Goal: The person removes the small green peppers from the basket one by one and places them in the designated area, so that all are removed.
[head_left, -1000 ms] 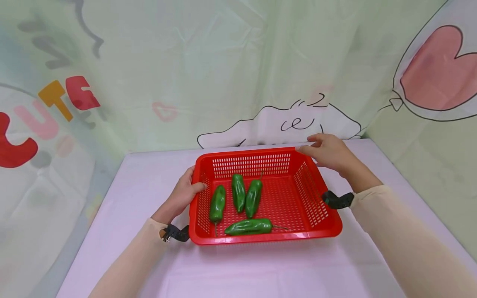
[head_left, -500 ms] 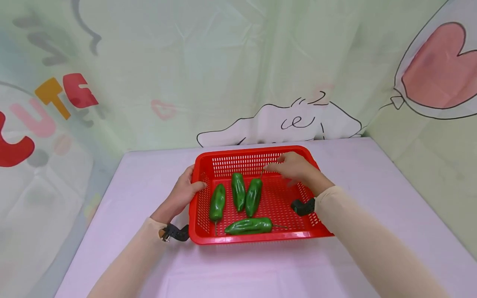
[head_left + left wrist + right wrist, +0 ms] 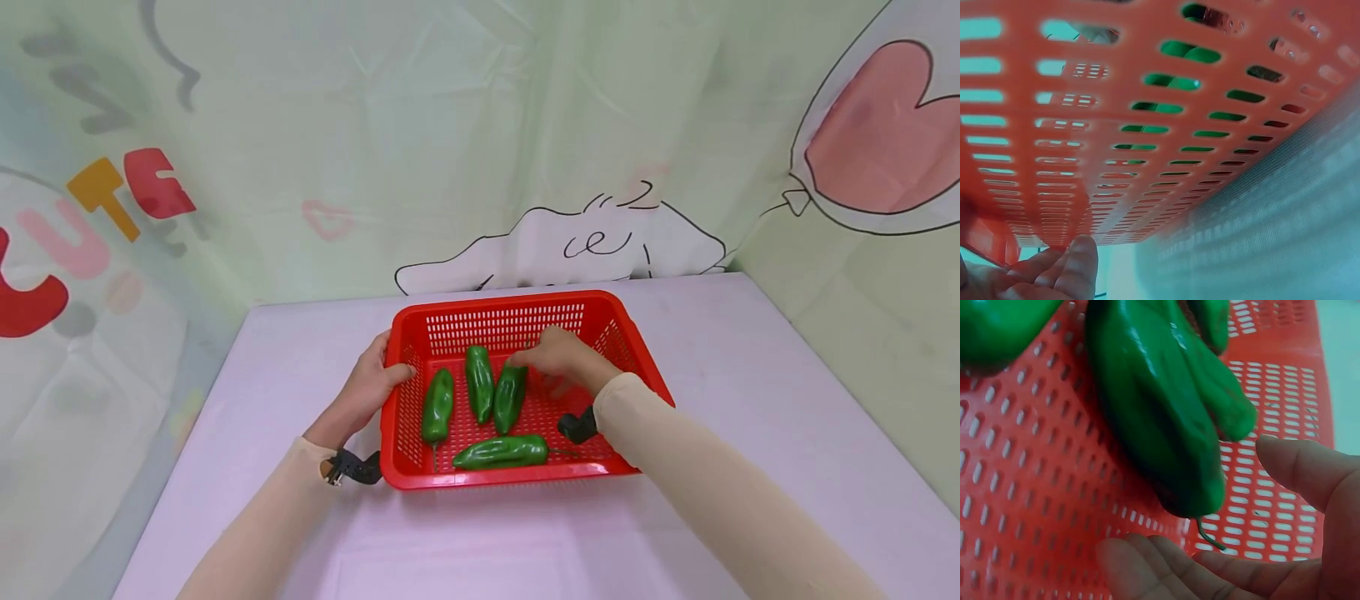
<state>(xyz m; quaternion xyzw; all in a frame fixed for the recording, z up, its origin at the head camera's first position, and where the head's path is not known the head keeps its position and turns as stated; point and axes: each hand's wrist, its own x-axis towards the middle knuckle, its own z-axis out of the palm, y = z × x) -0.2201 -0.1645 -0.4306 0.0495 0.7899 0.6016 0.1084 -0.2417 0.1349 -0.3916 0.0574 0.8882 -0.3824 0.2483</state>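
A red perforated plastic basket (image 3: 495,478) stands on the table with several green peppers inside. My left hand (image 3: 371,385) grips its left rim, thumb inside and fingers outside. In the left wrist view the fingers (image 3: 1079,269) lie against the outer wall. My right hand (image 3: 561,357) is inside the basket, at the stem end of the rightmost upright pepper (image 3: 510,404). In the right wrist view, thumb and fingers stand apart around the stem end of that pepper (image 3: 1160,419). Left of it lie two more peppers, one in the middle (image 3: 479,385) and one near the left wall (image 3: 438,408).
Another pepper (image 3: 502,452) lies crosswise along the basket's front wall, stem to the right. A pale cloth covers the table (image 3: 450,550). Behind it hangs a printed curtain (image 3: 450,167) with a balloon (image 3: 870,125) at the right.
From beyond the basket's back right corner, my right hand has moved left and down into the basket, to the rightmost upright pepper. The left hand keeps its place on the rim.
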